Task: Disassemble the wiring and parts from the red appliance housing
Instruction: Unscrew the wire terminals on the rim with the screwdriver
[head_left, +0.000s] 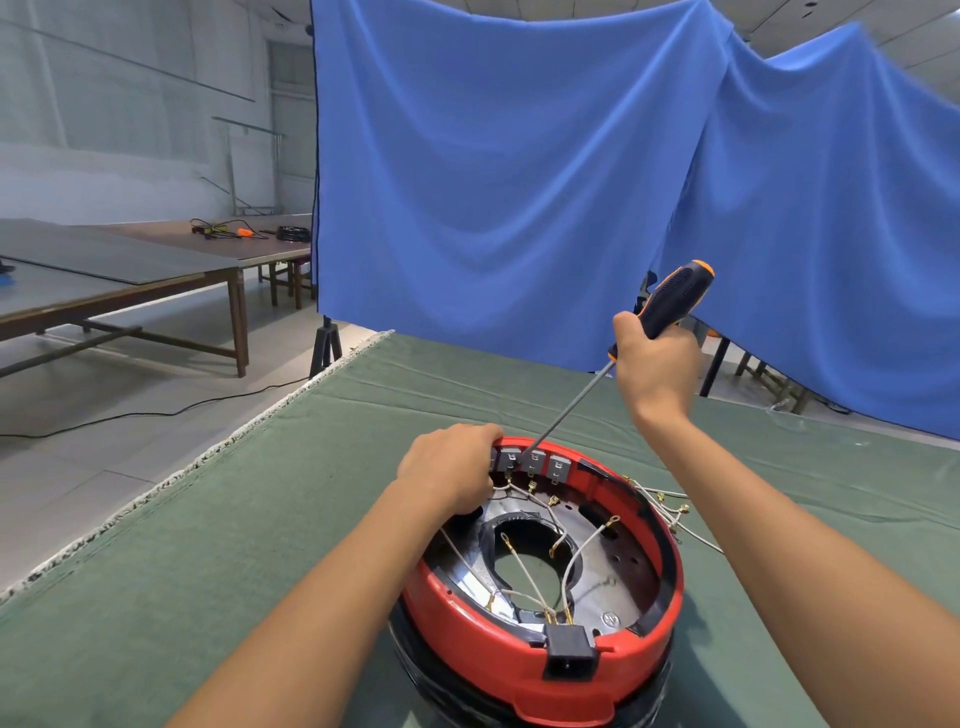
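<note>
The round red appliance housing (524, 660) lies open side up on the green cloth, with a metal plate and white wires (582, 551) inside. My left hand (452, 467) grips its far rim beside a row of grey switch blocks (535, 462). My right hand (654, 358) holds a screwdriver (670, 301) with a black and orange handle. Its shaft slants down and its tip rests on one of the grey blocks. A black power socket (569, 657) sits at the near rim. More loose wires (670, 506) with brass terminals trail over the right rim.
The green cloth (260, 519) covers the table, whose left edge runs diagonally. A blue curtain (519, 182) hangs behind. To the left stand long tables (130, 270) carrying tools, and a black cable (156, 413) lies on the floor.
</note>
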